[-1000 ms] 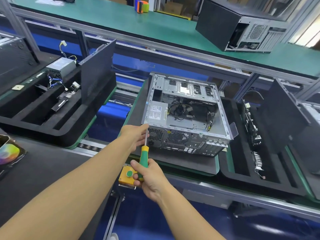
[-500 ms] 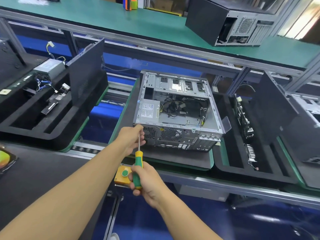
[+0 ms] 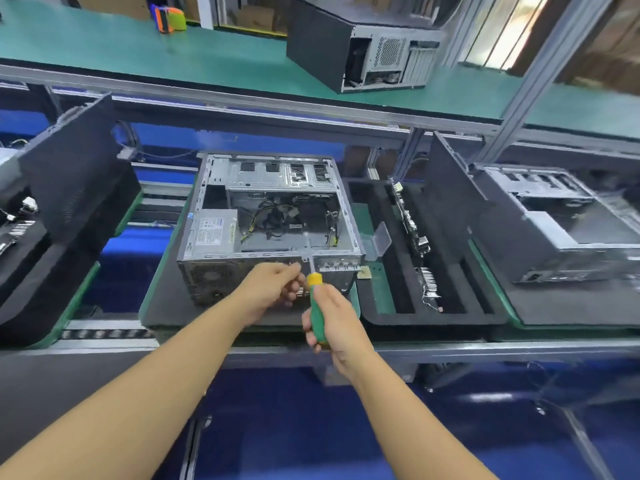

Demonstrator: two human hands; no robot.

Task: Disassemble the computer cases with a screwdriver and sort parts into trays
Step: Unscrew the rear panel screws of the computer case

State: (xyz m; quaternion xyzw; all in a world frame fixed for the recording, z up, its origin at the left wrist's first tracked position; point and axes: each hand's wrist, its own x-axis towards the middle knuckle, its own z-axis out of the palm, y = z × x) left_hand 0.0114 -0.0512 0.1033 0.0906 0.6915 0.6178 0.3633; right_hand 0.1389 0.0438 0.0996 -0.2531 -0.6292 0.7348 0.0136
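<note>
We grip the green-handled screwdriver with a yellow collar (image 3: 317, 306) in our right hand (image 3: 337, 323), fingers wrapped fully round the handle. Its long axis runs from our palm up and slightly left, away from us. The steel shaft therefore points at the upper edge of the rear panel of the open grey metal computer case (image 3: 270, 216), which lies on its side on the dark mat (image 3: 162, 299) straight ahead. The tip is smeared by blur, so we cannot tell whether it sits in a screw head.

Our left hand (image 3: 273, 289) hovers just left of the shaft, against the case's rear face, fingers curled toward the tool. We cannot tell whether they pinch the shaft, a screw, or nothing. This hand is nearer the case; the right sits behind it, in line with the tool.

We judge the step to be loosening a rear-panel screw, and it depends on keeping handle, shaft and screw in one line. The black foam tray (image 3: 433, 318) lies just right of the case, on the right hand's side.
</note>
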